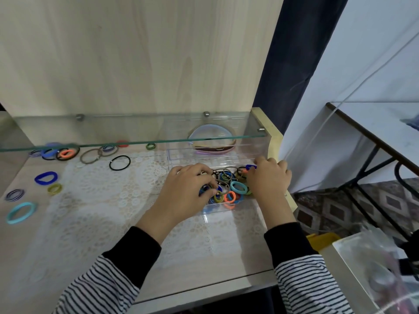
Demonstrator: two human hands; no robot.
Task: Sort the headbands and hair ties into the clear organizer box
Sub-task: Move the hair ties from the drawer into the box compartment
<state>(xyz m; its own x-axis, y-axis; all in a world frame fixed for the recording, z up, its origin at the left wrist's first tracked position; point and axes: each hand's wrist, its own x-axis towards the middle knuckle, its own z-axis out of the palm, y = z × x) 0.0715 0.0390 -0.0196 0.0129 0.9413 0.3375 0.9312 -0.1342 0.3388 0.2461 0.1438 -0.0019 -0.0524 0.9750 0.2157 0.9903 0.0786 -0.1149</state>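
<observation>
The clear organizer box (229, 208) stands at the right of the desk, its near compartment filled with several coloured hair ties (238, 188). Headbands (212, 141) lie in its far compartment, under the glass shelf. My left hand (188, 191) reaches into the left side of the tie pile, fingers curled on some dark ties. My right hand (268, 177) is over the right side, pinching a blue hair tie (250, 167). Loose ties lie at the left: a black ring (119, 163), a blue one (46, 177), a turquoise one (20, 212).
A glass shelf (113, 143) juts out just above the back of the desk. A lace mat (108, 200) covers the desk's middle. The desk's right edge is beside the box; a metal-framed table (374, 132) and a clear bin (374, 268) stand to the right.
</observation>
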